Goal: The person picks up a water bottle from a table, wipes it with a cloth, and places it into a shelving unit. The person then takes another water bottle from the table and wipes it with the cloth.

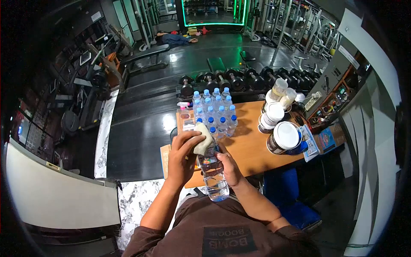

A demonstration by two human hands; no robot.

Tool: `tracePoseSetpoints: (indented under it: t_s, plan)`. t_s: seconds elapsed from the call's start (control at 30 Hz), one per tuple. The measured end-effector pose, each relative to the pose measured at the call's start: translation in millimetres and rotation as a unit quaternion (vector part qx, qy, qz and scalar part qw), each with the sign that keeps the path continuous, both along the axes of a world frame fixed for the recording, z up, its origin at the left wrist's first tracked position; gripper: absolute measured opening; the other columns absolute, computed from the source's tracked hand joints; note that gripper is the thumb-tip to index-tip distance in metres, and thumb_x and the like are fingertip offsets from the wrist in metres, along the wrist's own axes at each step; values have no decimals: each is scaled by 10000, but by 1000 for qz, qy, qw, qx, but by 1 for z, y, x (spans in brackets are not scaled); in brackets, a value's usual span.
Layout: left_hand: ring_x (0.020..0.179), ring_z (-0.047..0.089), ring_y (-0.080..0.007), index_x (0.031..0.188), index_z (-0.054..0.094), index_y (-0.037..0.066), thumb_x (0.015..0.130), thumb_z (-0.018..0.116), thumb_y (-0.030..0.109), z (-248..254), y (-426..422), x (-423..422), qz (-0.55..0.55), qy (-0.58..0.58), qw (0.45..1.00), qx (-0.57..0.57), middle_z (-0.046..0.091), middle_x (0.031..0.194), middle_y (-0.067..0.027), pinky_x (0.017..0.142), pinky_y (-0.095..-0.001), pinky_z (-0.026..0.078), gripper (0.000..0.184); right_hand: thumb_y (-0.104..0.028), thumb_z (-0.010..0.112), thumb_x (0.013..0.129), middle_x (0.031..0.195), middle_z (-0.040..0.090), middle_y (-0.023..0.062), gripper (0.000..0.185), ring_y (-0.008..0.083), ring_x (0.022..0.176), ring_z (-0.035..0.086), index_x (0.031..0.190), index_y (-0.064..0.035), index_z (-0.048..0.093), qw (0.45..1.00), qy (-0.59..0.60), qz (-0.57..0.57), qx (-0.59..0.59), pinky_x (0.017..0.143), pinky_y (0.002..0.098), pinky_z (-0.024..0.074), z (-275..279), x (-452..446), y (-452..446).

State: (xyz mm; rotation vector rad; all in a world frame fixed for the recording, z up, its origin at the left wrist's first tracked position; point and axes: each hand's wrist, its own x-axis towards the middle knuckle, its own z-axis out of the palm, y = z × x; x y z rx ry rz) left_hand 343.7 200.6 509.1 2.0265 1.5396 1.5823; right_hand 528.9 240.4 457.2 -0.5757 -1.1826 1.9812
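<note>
Close to my chest, a clear water bottle (pixel 215 180) is tilted, with its base toward me. My right hand (pixel 230 166) is closed around its side, the thumb lying along the plastic. My left hand (pixel 182 156) grips a folded pale cloth (pixel 203 140), which is pressed against the upper end of the bottle and hides its cap. Just beyond my hands, several water bottles with blue caps (pixel 214 109) stand upright in a tight group on the wooden table (pixel 248 128).
White-lidded tubs (pixel 286 136) and shaker cups (pixel 280 88) crowd the table's right side. A cardboard box (pixel 185 122) lies left of the bottles. Behind the table runs a dumbbell rack (pixel 235 79). A blue chair (pixel 284 192) stands at right. A person (pixel 175 38) lies on the far floor.
</note>
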Motion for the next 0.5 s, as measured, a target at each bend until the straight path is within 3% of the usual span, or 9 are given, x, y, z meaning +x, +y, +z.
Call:
tracePoseSetpoints:
  t_s: [0.03, 0.17, 0.27, 0.4, 0.5]
  plan:
    - [1185, 686, -309, 1240, 765, 72, 761, 669, -213, 3, -3, -1, -14, 20, 1000, -6, 689, 1290, -123, 966, -397, 584, 565, -310, 420, 1085, 1267, 660, 85, 520, 155, 1070, 682, 1552, -79, 420, 1000, 6, 2, -20, 916, 312, 573, -5, 2, 1]
    - [1158, 706, -277, 1191, 790, 74, 775, 724, -184, 0, -9, -6, -136, 32, 989, -57, 703, 1236, -115, 976, -375, 576, 494, -410, 418, 1084, 1176, 725, 106, 531, 207, 941, 755, 1512, -100, 472, 994, 23, -31, -104, 808, 381, 640, -7, 11, 8]
    - [1156, 677, -333, 1246, 759, 92, 726, 698, -184, 11, -9, -13, -168, 11, 983, -78, 681, 1249, -139, 971, -383, 554, 591, -431, 406, 1086, 1161, 735, 110, 533, 227, 927, 765, 1485, -90, 496, 994, 43, -8, -100, 788, 398, 651, -10, 20, 15]
    - [1170, 674, -329, 1247, 748, 55, 744, 702, -174, 29, 8, -5, -91, -47, 995, -11, 684, 1251, -138, 1006, -379, 534, 555, -463, 386, 1084, 1188, 726, 123, 564, 244, 927, 767, 1499, -96, 493, 993, 84, 22, -85, 779, 408, 662, -13, 20, 8]
    - [1177, 656, -334, 1230, 754, 76, 788, 716, -129, 30, 20, 3, -108, 1, 994, 3, 684, 1248, -133, 1021, -406, 517, 489, -464, 367, 1083, 1241, 701, 141, 584, 252, 930, 766, 1546, -119, 455, 995, 77, 5, -70, 791, 411, 662, -15, 15, -4]
